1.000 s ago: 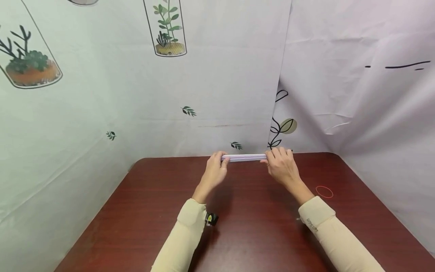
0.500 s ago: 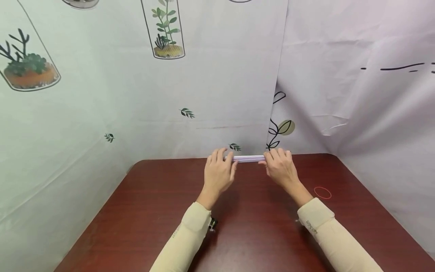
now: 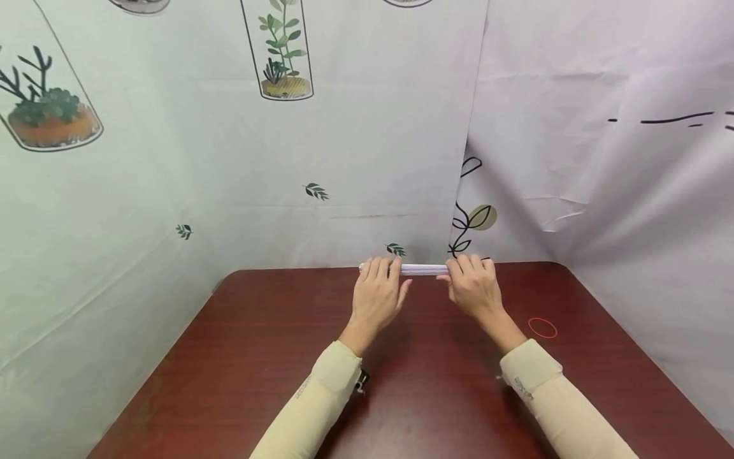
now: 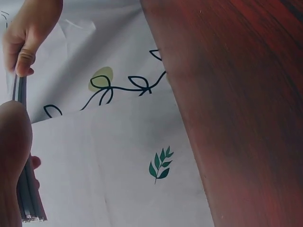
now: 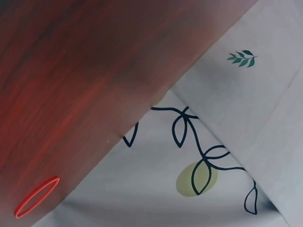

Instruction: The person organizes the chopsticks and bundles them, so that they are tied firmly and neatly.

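Observation:
A bundle of thin, straight, pale lavender sticks (image 3: 424,269) is held level over the far edge of the table. It looks grey in the left wrist view, where its blunt lower end (image 4: 35,215) sticks out past my left hand (image 4: 14,151). My left hand (image 3: 375,293) has its fingers over the bundle, left of its middle, with the thumb standing off below. At the other end my right hand (image 3: 473,284) grips the bundle and covers its tip. The right wrist view shows neither hand nor bundle.
A thin red ring, like a rubber band (image 3: 542,327), lies on the right part of the dark red-brown table (image 3: 275,357). Behind the table hangs a white cloth (image 3: 355,146) printed with plants. A small black object (image 3: 362,380) shows beside the left cuff.
My left hand has let its thumb pinch go at the left end and slid right along the bundle, so that end now shows beyond the fingers. The right hand keeps its grip.

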`<state>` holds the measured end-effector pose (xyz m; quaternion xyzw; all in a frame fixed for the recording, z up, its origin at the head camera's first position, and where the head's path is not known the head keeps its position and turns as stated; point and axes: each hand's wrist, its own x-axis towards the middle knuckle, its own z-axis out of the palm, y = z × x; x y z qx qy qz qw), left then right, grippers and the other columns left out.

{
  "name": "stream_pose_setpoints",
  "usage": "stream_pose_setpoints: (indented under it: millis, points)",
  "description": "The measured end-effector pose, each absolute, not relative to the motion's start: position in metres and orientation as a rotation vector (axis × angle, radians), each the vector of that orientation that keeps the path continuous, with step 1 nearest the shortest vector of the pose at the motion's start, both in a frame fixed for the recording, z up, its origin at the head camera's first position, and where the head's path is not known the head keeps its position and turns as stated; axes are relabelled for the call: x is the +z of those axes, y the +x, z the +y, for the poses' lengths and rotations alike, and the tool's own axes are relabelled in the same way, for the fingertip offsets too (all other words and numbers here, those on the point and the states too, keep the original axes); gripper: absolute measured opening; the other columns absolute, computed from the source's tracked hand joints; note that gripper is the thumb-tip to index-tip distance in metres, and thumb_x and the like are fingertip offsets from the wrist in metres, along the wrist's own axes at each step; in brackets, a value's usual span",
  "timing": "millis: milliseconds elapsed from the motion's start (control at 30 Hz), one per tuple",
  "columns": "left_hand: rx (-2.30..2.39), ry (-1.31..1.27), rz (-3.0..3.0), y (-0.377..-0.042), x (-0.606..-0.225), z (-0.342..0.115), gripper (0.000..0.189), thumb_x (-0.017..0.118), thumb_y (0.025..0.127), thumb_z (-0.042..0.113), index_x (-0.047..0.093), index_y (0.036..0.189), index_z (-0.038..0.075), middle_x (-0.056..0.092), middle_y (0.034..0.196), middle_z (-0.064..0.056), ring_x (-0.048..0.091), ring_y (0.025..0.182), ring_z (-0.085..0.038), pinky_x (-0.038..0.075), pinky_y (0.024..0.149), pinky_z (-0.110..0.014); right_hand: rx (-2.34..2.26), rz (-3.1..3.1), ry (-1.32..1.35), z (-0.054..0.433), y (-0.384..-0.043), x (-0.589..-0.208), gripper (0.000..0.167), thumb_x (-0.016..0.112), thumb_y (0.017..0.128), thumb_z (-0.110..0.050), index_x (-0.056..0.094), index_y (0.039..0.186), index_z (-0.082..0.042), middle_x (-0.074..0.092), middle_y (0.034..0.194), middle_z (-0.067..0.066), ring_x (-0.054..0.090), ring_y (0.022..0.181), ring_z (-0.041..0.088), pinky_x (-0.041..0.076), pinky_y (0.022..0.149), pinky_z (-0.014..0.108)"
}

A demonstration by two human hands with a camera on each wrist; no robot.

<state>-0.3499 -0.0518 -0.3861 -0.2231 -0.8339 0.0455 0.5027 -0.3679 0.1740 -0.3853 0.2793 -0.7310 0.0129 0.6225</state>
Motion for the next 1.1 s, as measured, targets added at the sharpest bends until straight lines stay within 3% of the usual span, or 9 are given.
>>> stream_pose_setpoints:
  millis: [133,300,433,533,667,800,933,1000,1100]
  points:
    - [0.082,-0.512,-1.995,-0.352,-0.385,-0.051,0.046,0.064,0.091,0.044,0.058,0.114,0.005,0.057,0.096,-0.008,0.054,0.091,-0.027,0.042,0.093,-0.039,0.041,-1.661,0.640,0.171,-0.367,-0.386,0.048,0.045,0.102,-0.041,0.056,0.084,0.002,0.047,0.069,0.013,0.040,0.057,0.032,0.030,0.052,0.044]
    - [0.076,-0.463,-1.970,-0.354,-0.388,-0.051,0.043,0.066,0.088,0.045,0.055,0.101,0.005,0.050,0.086,-0.008,0.048,0.082,-0.027,0.039,0.081,-0.037,0.049,-1.643,0.636,0.167,-0.366,-0.387,0.048,0.043,0.103,-0.041,0.057,0.084,0.000,0.046,0.069,0.012,0.039,0.057,0.032,0.029,0.052,0.044]
    - [0.069,-0.433,-1.922,-0.354,-0.389,-0.051,0.026,0.064,0.088,0.030,0.057,0.095,0.006,0.050,0.082,-0.008,0.048,0.078,-0.027,0.040,0.078,-0.037,0.047,-1.629,0.638,0.164,-0.365,-0.387,0.046,0.045,0.102,-0.040,0.059,0.085,0.000,0.047,0.070,0.012,0.040,0.057,0.032,0.030,0.051,0.044]
    - [0.073,-0.414,-1.900,-0.354,-0.387,-0.051,0.011,0.053,0.089,0.017,0.057,0.088,0.007,0.050,0.080,-0.008,0.049,0.077,-0.028,0.041,0.077,-0.037,0.043,-1.617,0.640,0.163,-0.364,-0.386,0.045,0.046,0.101,-0.039,0.059,0.085,0.000,0.049,0.071,0.011,0.041,0.057,0.032,0.030,0.051,0.044]
    - [0.080,-0.421,-1.891,-0.354,-0.384,-0.051,0.017,0.041,0.092,0.009,0.055,0.082,0.007,0.050,0.079,-0.009,0.050,0.077,-0.028,0.042,0.078,-0.037,0.051,-1.590,0.632,0.161,-0.364,-0.386,0.047,0.044,0.103,-0.040,0.059,0.084,0.000,0.048,0.070,0.011,0.041,0.057,0.032,0.030,0.052,0.044]
    - [0.083,-0.443,-1.896,-0.353,-0.383,-0.051,0.019,0.040,0.093,0.007,0.055,0.081,0.007,0.050,0.078,-0.008,0.051,0.076,-0.027,0.043,0.080,-0.037,0.053,-1.577,0.627,0.161,-0.363,-0.385,0.049,0.042,0.103,-0.041,0.059,0.083,0.000,0.047,0.069,0.011,0.041,0.057,0.032,0.031,0.052,0.044]
    - [0.079,-0.450,-1.914,-0.353,-0.385,-0.051,0.016,0.051,0.094,0.020,0.057,0.086,0.007,0.051,0.079,-0.007,0.050,0.075,-0.026,0.043,0.078,-0.038,0.046,-1.586,0.633,0.163,-0.363,-0.385,0.048,0.044,0.103,-0.041,0.061,0.084,0.000,0.049,0.070,0.011,0.042,0.058,0.031,0.032,0.052,0.044]
    - [0.071,-0.456,-1.914,-0.353,-0.387,-0.050,0.028,0.058,0.093,0.035,0.060,0.091,0.007,0.052,0.081,-0.007,0.049,0.074,-0.026,0.042,0.075,-0.038,0.044,-1.588,0.634,0.165,-0.363,-0.386,0.049,0.043,0.103,-0.041,0.061,0.085,0.000,0.050,0.071,0.011,0.042,0.058,0.031,0.031,0.052,0.044]
    - [0.067,-0.463,-1.917,-0.353,-0.387,-0.049,0.049,0.059,0.088,0.055,0.061,0.095,0.006,0.052,0.082,-0.007,0.048,0.072,-0.027,0.041,0.072,-0.039,0.046,-1.585,0.631,0.166,-0.362,-0.387,0.049,0.042,0.103,-0.041,0.062,0.085,0.000,0.050,0.071,0.011,0.042,0.058,0.031,0.031,0.052,0.044]
